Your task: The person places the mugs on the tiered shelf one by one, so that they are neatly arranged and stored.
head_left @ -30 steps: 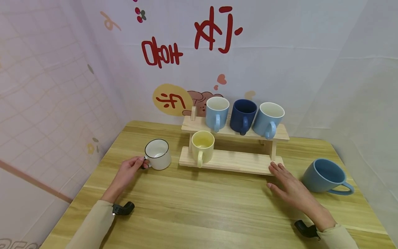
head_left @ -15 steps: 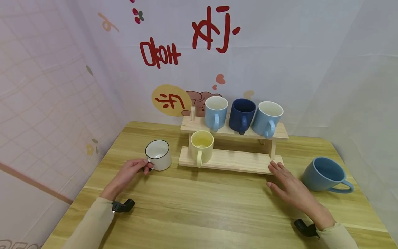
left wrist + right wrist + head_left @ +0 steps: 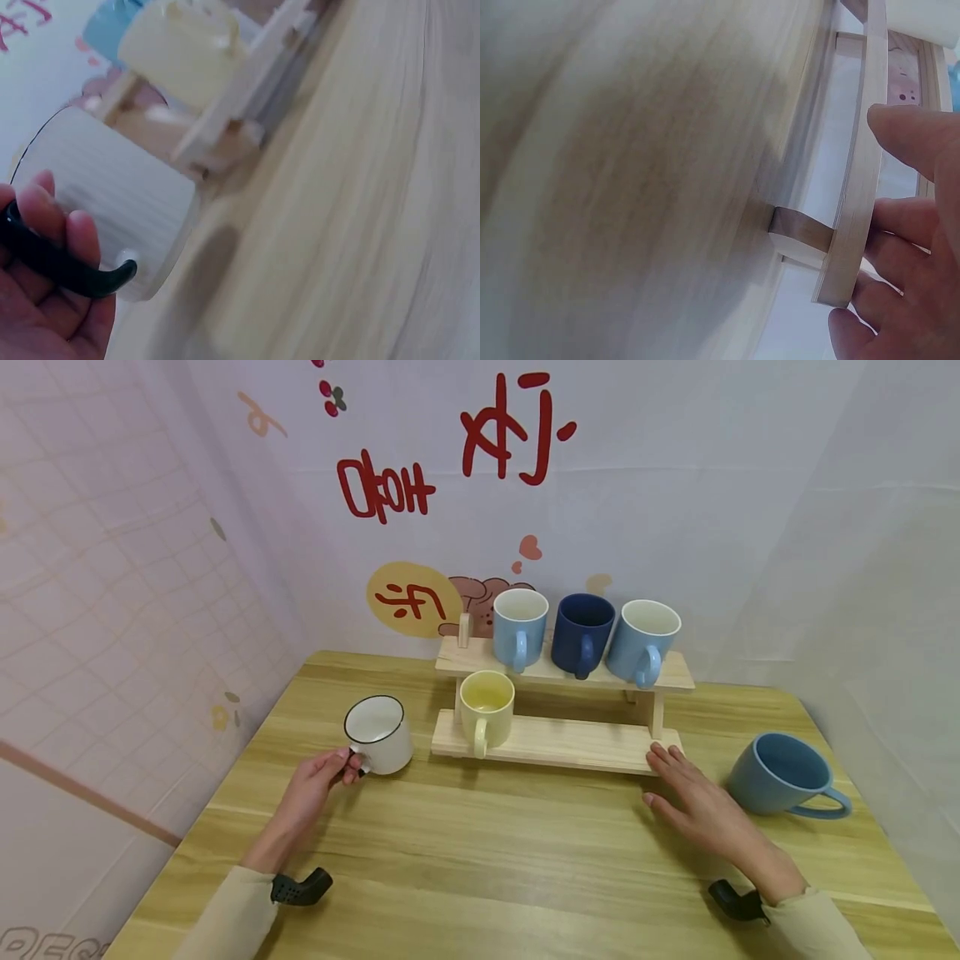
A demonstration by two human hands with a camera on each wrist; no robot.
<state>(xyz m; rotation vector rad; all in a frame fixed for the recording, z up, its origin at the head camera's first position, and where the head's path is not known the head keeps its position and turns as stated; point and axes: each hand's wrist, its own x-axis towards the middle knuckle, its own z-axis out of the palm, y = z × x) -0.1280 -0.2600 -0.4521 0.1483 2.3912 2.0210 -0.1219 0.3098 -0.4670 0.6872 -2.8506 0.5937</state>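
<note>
My left hand (image 3: 315, 781) grips the dark handle of a white enamel-style mug (image 3: 386, 750) with a black rim, left of a two-tier wooden rack (image 3: 577, 744). In the left wrist view, fingers curl round the handle (image 3: 67, 270), and the mug's shadow falls on the wood beside it. My right hand (image 3: 705, 810) lies with fingers extended, its fingertips resting on the right end of the lower shelf. The right wrist view has the fingers at the shelf board (image 3: 855, 187). A yellow mug (image 3: 489, 714) stands on the lower shelf's left part.
On the upper shelf are a light blue mug (image 3: 519, 631), a navy mug (image 3: 582, 635) and another light blue mug (image 3: 643, 642). A wide grey-blue cup (image 3: 780, 775) stands on the table (image 3: 487, 877) to the right of my right hand. A printed cloth backdrop (image 3: 675, 510) hangs behind.
My left hand has shifted slightly toward me, and the white mug has turned and tilted a little with it. The right hand stays on the shelf end.
</note>
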